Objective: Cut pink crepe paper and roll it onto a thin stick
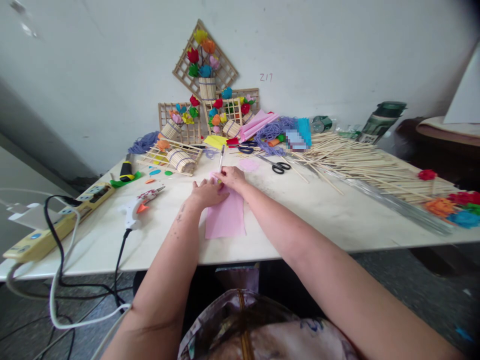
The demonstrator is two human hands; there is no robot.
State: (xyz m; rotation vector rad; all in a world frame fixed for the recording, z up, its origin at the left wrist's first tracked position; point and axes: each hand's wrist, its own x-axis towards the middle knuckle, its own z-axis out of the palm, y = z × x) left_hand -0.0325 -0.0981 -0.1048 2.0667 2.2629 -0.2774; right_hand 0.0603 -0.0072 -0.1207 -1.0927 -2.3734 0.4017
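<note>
A sheet of pink paper [225, 220] lies on the table in front of me. My left hand [209, 193] rests on its upper part, fingers stretched out and pressing it down. In my right hand [231, 177] is a white pen [221, 159], held nearly upright with its tip down at the paper's far end. The tip itself is hidden by my fingers. A small yellowish spot shows between the two hands, too small to name. Just beyond my right hand lies a pale pink paper scrap [249, 165], with black-handled scissors [278, 167] to its right.
On the left are a white hot glue gun [134, 210], a power strip [56, 225] with cables, and a utility knife [127, 170]. Bamboo sticks [348, 160] spread across the right. Stick lattices with paper flowers [205, 60] lean against the wall. A dark green bottle [382, 122] stands tilted behind.
</note>
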